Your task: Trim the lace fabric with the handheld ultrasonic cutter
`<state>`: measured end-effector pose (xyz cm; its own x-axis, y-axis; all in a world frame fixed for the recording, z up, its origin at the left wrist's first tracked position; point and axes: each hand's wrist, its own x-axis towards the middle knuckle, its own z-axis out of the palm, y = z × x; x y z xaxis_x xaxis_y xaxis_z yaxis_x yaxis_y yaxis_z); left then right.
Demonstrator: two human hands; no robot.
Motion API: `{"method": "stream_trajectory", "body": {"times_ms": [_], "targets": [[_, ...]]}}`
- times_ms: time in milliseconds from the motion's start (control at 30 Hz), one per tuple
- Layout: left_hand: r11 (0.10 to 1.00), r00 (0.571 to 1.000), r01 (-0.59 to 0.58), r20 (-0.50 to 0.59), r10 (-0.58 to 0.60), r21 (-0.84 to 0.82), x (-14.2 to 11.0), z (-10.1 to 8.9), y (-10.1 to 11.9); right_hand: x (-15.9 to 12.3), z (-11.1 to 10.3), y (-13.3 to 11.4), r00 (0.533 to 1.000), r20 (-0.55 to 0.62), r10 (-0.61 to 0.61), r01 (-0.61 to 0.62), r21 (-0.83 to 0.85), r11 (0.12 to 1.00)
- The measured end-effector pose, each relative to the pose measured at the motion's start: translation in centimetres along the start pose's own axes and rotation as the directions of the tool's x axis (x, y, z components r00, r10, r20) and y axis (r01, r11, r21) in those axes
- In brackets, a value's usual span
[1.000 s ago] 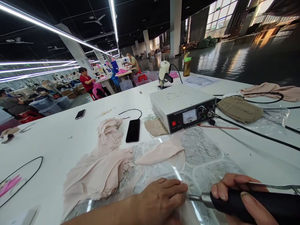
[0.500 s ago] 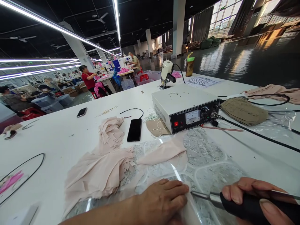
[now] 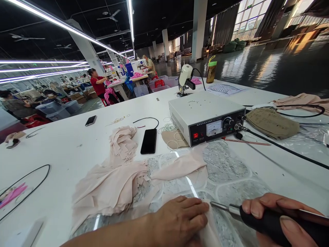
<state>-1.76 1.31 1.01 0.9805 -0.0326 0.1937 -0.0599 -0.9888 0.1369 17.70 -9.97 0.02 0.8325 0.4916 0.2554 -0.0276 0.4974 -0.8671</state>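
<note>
the left hand [image 3: 177,221] lies flat, fingers together, pressing a pale pink fabric piece [image 3: 209,230] onto the glass cutting mat [image 3: 226,178]. the right hand [image 3: 280,219] grips a black-handled cutting tool [image 3: 259,219] (metal tip just beside the left fingertips), near the white control box [image 3: 205,116].

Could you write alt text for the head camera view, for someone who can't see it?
A left hand presses pale fabric flat on a glass plate while the right hand holds a black-handled cutting tool, tip beside the fingers. Behind sit a white control box, a phone and fabric scraps.
</note>
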Motion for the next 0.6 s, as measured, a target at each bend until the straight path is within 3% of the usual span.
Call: {"method": "stream_trajectory", "body": {"times_ms": [200,333,600], "targets": [[1.0,1.0,0.004,0.006,-0.004,0.011,-0.1,0.5,-0.1,0.5,-0.4,0.4,0.994,0.074,-0.077,0.081,-0.046,0.996],[1.0,1.0,0.005,0.015,-0.006,0.025,-0.1,0.4,0.0,0.7,-0.6,0.6,0.994,0.086,-0.068,0.068,-0.001,0.998],[1.0,0.999,-0.004,-0.039,0.005,0.02,0.1,0.0,0.1,0.4,1.2,-0.6,0.993,0.082,-0.081,0.079,0.019,0.997]]}}
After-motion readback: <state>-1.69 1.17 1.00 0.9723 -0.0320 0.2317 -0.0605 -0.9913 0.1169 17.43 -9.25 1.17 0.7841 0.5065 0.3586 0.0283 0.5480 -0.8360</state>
